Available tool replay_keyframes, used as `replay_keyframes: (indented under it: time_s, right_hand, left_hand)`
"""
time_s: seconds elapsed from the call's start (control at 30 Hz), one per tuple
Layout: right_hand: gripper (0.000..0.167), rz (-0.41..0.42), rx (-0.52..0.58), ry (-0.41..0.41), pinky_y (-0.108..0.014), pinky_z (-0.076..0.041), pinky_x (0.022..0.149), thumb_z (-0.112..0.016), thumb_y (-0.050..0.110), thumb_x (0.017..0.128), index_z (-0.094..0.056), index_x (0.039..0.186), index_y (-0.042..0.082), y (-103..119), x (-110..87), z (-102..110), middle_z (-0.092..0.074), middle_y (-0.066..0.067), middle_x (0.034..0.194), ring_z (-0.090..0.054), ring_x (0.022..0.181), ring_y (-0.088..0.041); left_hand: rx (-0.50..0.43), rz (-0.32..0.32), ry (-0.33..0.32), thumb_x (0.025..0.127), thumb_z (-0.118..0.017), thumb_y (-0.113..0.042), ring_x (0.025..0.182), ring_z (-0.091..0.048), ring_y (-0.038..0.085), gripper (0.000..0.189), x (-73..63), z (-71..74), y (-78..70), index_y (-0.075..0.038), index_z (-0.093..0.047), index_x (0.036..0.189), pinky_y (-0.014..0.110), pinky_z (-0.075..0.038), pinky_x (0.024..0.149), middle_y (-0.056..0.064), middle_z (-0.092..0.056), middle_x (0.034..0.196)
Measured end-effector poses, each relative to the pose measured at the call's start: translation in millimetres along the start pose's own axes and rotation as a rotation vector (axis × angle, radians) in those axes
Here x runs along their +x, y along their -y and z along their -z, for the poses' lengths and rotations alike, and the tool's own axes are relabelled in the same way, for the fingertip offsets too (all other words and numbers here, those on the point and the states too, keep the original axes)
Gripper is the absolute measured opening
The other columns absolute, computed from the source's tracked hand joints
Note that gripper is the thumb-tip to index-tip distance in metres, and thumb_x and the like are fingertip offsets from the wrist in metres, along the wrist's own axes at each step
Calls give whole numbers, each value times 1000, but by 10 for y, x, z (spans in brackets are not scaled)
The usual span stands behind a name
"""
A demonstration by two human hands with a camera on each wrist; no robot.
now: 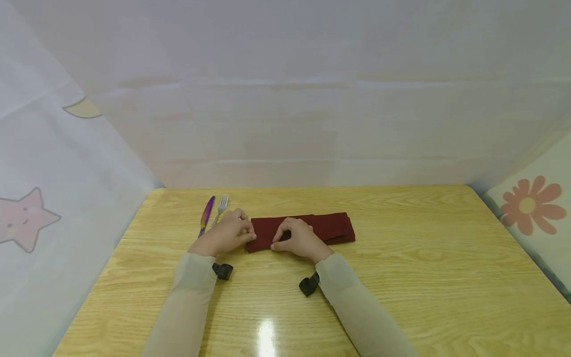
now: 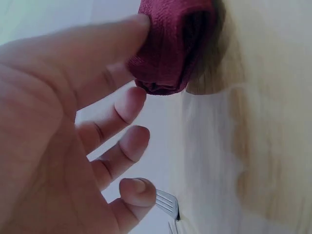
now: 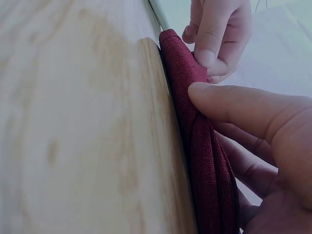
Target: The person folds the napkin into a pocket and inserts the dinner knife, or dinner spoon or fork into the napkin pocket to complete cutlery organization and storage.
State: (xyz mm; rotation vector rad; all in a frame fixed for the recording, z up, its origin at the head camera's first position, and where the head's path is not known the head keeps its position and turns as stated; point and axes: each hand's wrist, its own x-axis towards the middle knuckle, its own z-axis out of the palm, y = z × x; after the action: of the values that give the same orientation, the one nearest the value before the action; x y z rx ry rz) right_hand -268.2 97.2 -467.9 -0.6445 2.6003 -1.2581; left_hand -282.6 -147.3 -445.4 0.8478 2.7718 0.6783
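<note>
We see the left grip (image 1: pixel 226 232) and the right grip (image 1: pixel 300 239) each pinching the folded red cloth (image 1: pixel 331 227), which lies on the worktop (image 1: pixel 446 267) near the fork (image 1: pixel 222 204). We think that uneven pulling could make its layers slide apart.

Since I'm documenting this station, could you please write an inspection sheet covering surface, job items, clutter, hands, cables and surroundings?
Surface: wood-grain table, with a bright glare spot toward the wearer.
Job items: dark red cloth, folded into a long strip.
Clutter: only a knife and a fork, left of the cloth.
Hands: left hand pinches the cloth's left end; right hand pinches it farther right.
Cables: nothing seen.
Surroundings: pale backdrop, with printed star and flower.
</note>
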Motion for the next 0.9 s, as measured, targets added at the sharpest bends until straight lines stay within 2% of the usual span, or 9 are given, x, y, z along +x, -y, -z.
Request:
replay_keyframes:
  time_s: [0.13, 0.27, 0.37, 0.53, 0.6, 0.77, 0.9]
  right_hand:
    - [15, 7, -4, 3, -81, -1, 108, -83, 19, 87, -75, 77, 26, 5, -9, 1, -64, 12, 94, -60, 109, -18]
    - [15, 12, 5, 4, -81, -1, 108, -83, 19, 87, -75, 76, 25, 15, -16, 5, -64, 12, 94, -59, 106, -16]
    - [14, 14, 9, 1, -81, -1, 108, -83, 19, 87, -75, 76, 24, 20, -18, 10, -65, 12, 94, -60, 105, -17]
    - [15, 7, -1, -1, -80, -4, 109, -83, 18, 86, -74, 75, 23, 38, -26, 12, -65, 12, 93, -60, 107, -19]
    - [15, 6, -4, -3, -80, -5, 109, -84, 19, 86, -74, 75, 23, 40, -27, 6, -65, 12, 93, -60, 109, -20]
    - [18, -8, 0, -23, -78, -5, 110, -85, 19, 85, -73, 72, 23, 51, -35, 0, -65, 13, 92, -60, 111, -21]
    - [20, -24, -15, -39, -77, -5, 111, -86, 20, 84, -73, 69, 24, 56, -43, 7, -65, 14, 90, -60, 108, -19]
  left_hand:
    - [1, 16, -16, 96, -73, -32, 95, -47, 23, 19, 12, -44, 17, -21, -67, 81, 39, -43, 80, 2, -53, 104]
    - [33, 90, -7, 96, -72, -35, 92, -47, 23, 22, 44, -84, -7, -25, -65, 78, 38, -43, 75, 1, -56, 102]
    - [62, 142, -14, 96, -72, -33, 88, -46, 24, 21, 60, -90, -71, -23, -62, 81, 37, -42, 71, 1, -55, 98]
    - [119, 99, -82, 92, -78, -22, 82, -42, 23, 25, 78, -82, -225, -17, -55, 82, 36, -39, 70, 2, -52, 87]
    - [124, 71, -98, 91, -78, -17, 78, -44, 21, 23, 81, -79, -282, -16, -58, 79, 34, -41, 68, 0, -53, 82]
    - [99, 109, -72, 92, -75, -10, 68, -52, 14, 13, 54, -57, -376, -12, -68, 81, 31, -48, 66, -3, -62, 77]
    - [95, 164, -35, 93, -74, -9, 81, -62, 15, 5, 24, -9, -410, -12, -75, 89, 37, -54, 78, -1, -71, 91]
